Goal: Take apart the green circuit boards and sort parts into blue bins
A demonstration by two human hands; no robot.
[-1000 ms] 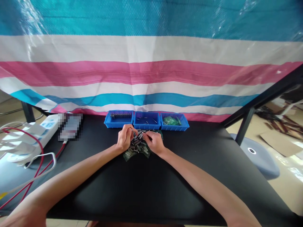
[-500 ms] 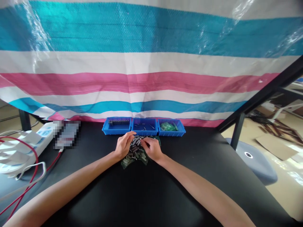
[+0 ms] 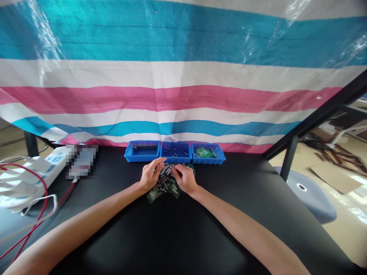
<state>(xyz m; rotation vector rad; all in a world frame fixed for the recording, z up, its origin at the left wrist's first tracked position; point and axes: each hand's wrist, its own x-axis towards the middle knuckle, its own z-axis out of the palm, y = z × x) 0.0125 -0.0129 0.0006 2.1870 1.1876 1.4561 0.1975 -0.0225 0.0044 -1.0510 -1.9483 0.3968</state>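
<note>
On the black table lies a heap of small dark metal cylindrical pieces, mixed with small green plastic bags. My left hand rests at the left side of the heap, its fingers stretched over it and its thumb apart from them. From the right, my right hand reaches over the heap with thumb and forefinger pinched together. What the pinch holds, if anything, is too small to make out. Just behind the hands stand three blue bins: the left bin has a row of dark cylinders, the middle bin a few thin pins.
The right blue bin holds green plastic bags. On the left are a white power strip, a phone-like device blurred out, and red and white cables. A striped sheet hangs behind the table; a grey stool stands to the right.
The view has shifted very slightly. Both hands stay over the heap, with only small movements of the fingers.
</note>
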